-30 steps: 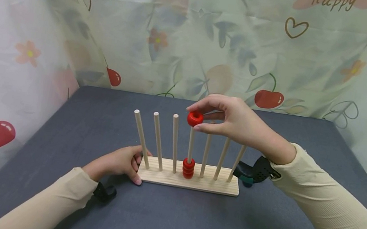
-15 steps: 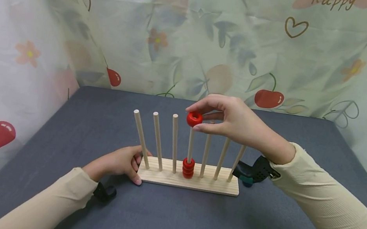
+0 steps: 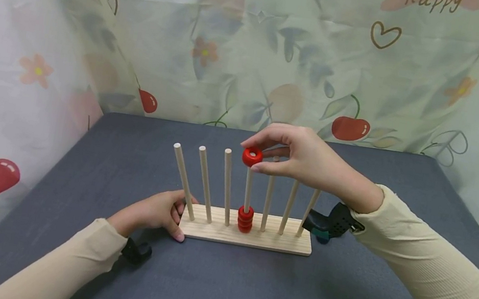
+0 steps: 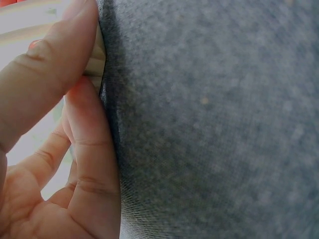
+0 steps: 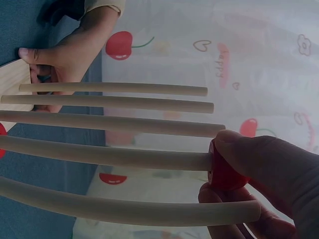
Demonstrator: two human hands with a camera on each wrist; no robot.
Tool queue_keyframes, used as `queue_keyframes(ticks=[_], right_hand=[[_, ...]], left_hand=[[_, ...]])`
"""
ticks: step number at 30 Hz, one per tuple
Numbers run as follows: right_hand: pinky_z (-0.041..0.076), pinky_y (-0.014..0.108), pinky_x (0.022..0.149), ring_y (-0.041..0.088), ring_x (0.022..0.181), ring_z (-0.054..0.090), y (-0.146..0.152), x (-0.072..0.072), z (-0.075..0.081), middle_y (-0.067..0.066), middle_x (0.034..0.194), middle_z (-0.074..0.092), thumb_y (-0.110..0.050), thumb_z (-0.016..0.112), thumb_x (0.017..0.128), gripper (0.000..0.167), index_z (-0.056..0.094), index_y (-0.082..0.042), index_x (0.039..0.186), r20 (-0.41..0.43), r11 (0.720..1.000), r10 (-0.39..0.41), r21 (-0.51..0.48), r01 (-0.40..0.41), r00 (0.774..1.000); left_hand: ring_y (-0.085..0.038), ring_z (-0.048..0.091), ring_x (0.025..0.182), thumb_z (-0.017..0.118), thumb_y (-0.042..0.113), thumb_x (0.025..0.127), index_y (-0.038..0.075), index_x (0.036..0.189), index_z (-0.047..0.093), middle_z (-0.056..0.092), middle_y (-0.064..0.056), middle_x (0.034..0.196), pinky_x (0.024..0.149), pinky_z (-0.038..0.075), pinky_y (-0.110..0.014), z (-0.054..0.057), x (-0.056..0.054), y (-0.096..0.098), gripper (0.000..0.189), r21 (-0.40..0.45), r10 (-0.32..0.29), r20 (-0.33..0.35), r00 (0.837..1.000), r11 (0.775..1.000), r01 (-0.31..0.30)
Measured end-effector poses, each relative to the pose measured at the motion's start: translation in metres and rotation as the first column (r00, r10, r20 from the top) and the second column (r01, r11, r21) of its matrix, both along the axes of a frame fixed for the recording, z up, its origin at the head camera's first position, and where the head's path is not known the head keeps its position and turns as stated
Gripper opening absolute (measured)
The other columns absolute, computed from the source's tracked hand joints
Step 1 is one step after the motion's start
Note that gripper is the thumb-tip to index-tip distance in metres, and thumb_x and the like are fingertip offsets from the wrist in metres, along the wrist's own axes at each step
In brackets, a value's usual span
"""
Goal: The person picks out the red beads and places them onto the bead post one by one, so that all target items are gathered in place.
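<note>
A wooden peg stand (image 3: 208,233) with a row of several upright pegs stands on the table. My left hand (image 3: 160,215) grips the left end of its base, thumb at the front corner; the left wrist view shows thumb and fingers (image 4: 92,149) pinching that edge. Between thumb and fingertips, my right hand (image 3: 301,156) pinches a red ring bead (image 3: 252,157) at the top of the middle peg (image 3: 249,187). The peg's pale tip shows in the bead's hole. Lower on this peg sits a short stack of red ring beads (image 3: 245,220).
Bare pegs (image 3: 226,189) rise on both sides of the middle one; the right-hand ones are partly behind my right hand. Dark grey cloth covers the table (image 3: 219,286). A printed curtain (image 3: 255,43) hangs behind and at both sides.
The held bead has shifted slightly left and down with my right hand, and the peg tip now shows in its hole. My left hand keeps its grip on the base.
</note>
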State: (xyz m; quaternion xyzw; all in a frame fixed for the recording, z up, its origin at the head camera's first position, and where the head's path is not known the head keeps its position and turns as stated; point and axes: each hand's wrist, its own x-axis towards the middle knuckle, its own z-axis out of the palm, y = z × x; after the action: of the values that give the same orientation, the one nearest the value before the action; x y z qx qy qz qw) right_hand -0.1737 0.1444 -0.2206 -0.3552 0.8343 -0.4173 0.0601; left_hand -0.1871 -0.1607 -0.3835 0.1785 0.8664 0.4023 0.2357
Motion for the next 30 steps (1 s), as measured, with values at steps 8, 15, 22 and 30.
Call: queue_keyframes(ticks=[8, 15, 22, 30], right_hand=[[0.053, 0.024, 0.084, 0.014, 0.100, 0.067, -0.0009, 0.0011, 0.0016, 0.002, 0.117, 0.064, -0.005, 0.077, 0.080, 0.038, 0.067, -0.010, 0.117, 0.000, 1.000, -0.004, 0.023, 0.004, 1.000], [0.053, 0.024, 0.084, 0.014, 0.099, 0.067, -0.0010, 0.0014, 0.0018, 0.002, 0.117, 0.064, -0.005, 0.077, 0.080, 0.038, 0.068, -0.010, 0.116, 0.003, 1.000, -0.002, 0.025, 0.002, 1.000], [0.053, 0.023, 0.083, 0.014, 0.099, 0.067, -0.0006, -0.0002, 0.0013, 0.003, 0.116, 0.064, -0.005, 0.077, 0.080, 0.037, 0.068, -0.009, 0.116, -0.014, 0.999, 0.011, 0.037, -0.010, 1.000], [0.054, 0.025, 0.083, 0.013, 0.098, 0.068, -0.0012, 0.0007, 0.0017, 0.002, 0.114, 0.064, -0.006, 0.077, 0.080, 0.037, 0.068, -0.009, 0.116, -0.025, 0.998, 0.012, 0.063, -0.011, 1.000]], left_hand=[[-0.019, 0.051, 0.074, 0.090, -0.001, 0.058, -0.002, 0.125, 0.054, 0.053, -0.009, 0.086, 0.065, 0.046, -0.029, 0.0001, -0.0008, 0.0002, 0.077, 0.001, -0.001, 0.000, 1.000, 1.000, 0.001], [-0.018, 0.051, 0.072, 0.090, -0.003, 0.056, -0.002, 0.124, 0.056, 0.051, -0.009, 0.084, 0.062, 0.045, -0.026, -0.0002, -0.0006, 0.0009, 0.075, 0.015, 0.016, 0.015, 1.000, 1.000, -0.016], [-0.018, 0.050, 0.073, 0.090, -0.003, 0.057, -0.002, 0.125, 0.054, 0.052, -0.009, 0.085, 0.064, 0.045, -0.028, 0.0001, -0.0005, 0.0010, 0.077, -0.003, 0.020, 0.018, 1.000, 1.000, -0.020], [-0.019, 0.050, 0.073, 0.090, -0.002, 0.057, -0.002, 0.125, 0.054, 0.051, -0.009, 0.086, 0.065, 0.045, -0.029, 0.0010, 0.0001, 0.0024, 0.077, -0.015, 0.025, 0.021, 0.999, 1.000, -0.025]])
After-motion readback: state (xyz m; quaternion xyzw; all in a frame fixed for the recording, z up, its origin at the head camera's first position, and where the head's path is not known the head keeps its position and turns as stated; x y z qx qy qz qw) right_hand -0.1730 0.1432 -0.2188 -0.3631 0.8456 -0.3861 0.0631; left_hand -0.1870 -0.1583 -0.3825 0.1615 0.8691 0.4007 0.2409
